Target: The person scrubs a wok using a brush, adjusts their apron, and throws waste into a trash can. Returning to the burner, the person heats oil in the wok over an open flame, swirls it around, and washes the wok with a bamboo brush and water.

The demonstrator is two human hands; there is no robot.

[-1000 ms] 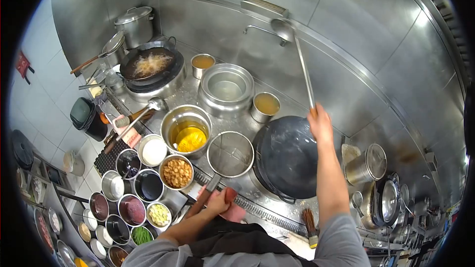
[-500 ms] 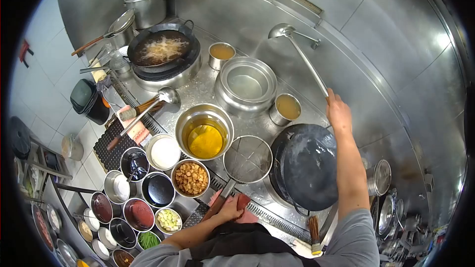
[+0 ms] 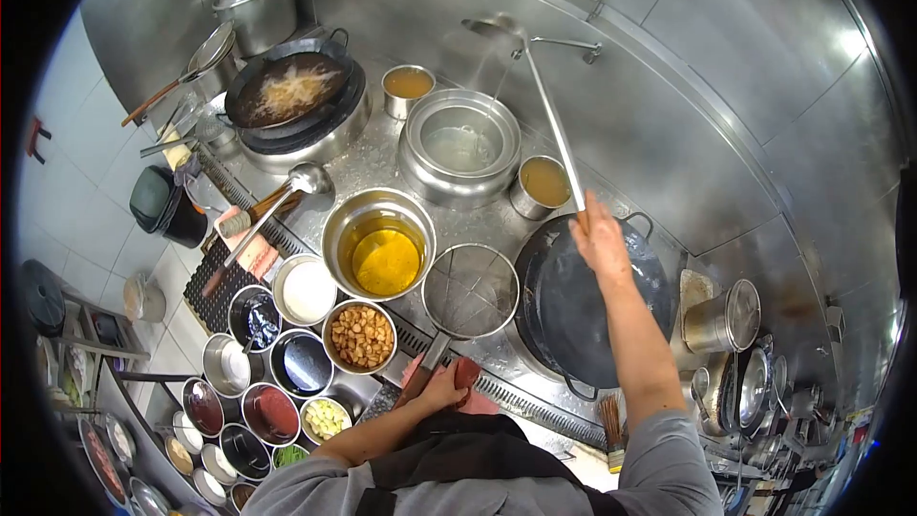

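My right hand (image 3: 604,234) grips the handle end of a long metal ladle (image 3: 549,110) above the right wok (image 3: 602,315). The ladle's bowl is raised by the wall tap (image 3: 564,44), behind a metal pot (image 3: 460,189). A thin stream falls into that pot's water. Down by the apron, my left hand (image 3: 441,390) is closed around a reddish-brown cloth (image 3: 466,373), beside the handle of a wire strainer (image 3: 470,291). The strainer lies between the wok and a steel pot (image 3: 334,229) of yellow oil.
Food bubbles in oil in the far-left wok (image 3: 248,100). Cups of brownish liquid (image 3: 409,84) flank the water pot. Lower left are bowls of diced brown pieces (image 3: 359,336), white powder (image 3: 306,289) and sauces. Another ladle (image 3: 272,215) and a bamboo brush (image 3: 611,425) lie nearby.
My right hand has moved left with the ladle, whose bowl has shifted left and up. A stream now falls into the pot. The left hand stays by the strainer handle.
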